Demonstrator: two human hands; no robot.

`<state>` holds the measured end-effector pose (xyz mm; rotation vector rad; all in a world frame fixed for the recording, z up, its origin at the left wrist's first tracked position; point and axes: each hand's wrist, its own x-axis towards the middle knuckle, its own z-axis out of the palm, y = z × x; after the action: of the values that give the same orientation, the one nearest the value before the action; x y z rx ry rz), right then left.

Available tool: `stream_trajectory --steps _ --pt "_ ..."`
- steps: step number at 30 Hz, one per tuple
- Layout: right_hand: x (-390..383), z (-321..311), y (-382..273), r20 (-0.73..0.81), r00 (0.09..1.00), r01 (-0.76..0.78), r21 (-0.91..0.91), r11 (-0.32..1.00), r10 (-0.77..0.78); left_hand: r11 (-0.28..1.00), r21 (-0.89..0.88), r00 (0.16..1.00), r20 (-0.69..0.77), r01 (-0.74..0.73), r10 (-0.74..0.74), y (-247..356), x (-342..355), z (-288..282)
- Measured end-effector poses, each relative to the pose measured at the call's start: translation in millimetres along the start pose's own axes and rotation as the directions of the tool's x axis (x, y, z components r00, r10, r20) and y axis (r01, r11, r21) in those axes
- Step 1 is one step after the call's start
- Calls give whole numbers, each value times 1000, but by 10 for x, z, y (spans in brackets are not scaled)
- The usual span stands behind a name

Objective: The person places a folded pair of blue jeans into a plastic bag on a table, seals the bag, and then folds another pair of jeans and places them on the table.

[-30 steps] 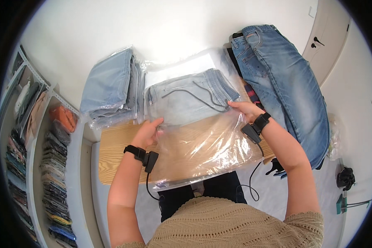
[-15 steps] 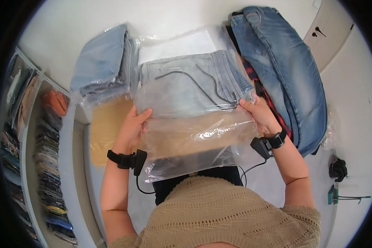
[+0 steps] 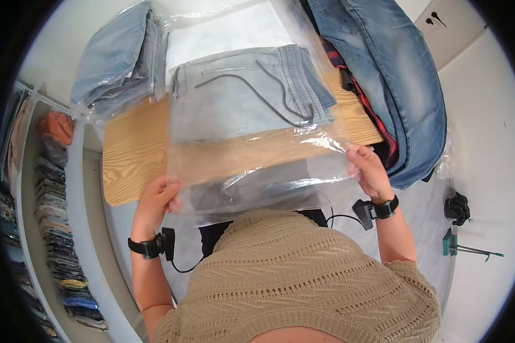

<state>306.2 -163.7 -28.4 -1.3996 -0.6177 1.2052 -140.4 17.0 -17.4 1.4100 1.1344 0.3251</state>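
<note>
A clear plastic bag (image 3: 257,171) hangs partly over the near edge of a wooden table. Inside its far part lie folded light-blue denim trousers (image 3: 229,108) with a gathered elastic waistband at the right and a dark drawstring on top. My left hand (image 3: 159,200) pinches the bag's left edge near its close end. On the opposite edge, my right hand (image 3: 371,170) grips the plastic between thumb and fingers. The near part of the bag, between my hands and the trousers, is flat and see-through.
The wooden table (image 3: 129,160) carries a stack of bagged jeans (image 3: 111,63) at far left and a white sheet (image 3: 229,35) behind the trousers. Long blue jeans (image 3: 403,86) drape along the right. Shelves of folded clothes (image 3: 60,217) stand at left; a green-handled tool (image 3: 449,243) is at right.
Both hands have slid toward my body along the bag's edges, away from the trousers. The bag now rests lower on the table, and the view has shifted.
</note>
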Motion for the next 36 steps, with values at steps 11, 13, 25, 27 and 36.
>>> stream_trajectory --steps 11,13,25,27,36 --pt "419 -5 -20 451 567 604 -797 -25 -689 271 810 590 111 -521 800 203 209 161" --pt "469 24 -105 549 484 663 -738 -124 -682 181 784 562 242 -594 791 313 212 118" --pt "792 -234 -377 457 878 339 -390 856 -140 588 677 878 191 -442 440 112 690 -423" --pt "842 -174 -476 507 839 396 -324 859 -195 955 222 980 20 -196 197 440 674 -350" --pt "746 -39 -873 443 855 389 -209 897 -268 866 278 905 217 -416 365 946 525 -407"
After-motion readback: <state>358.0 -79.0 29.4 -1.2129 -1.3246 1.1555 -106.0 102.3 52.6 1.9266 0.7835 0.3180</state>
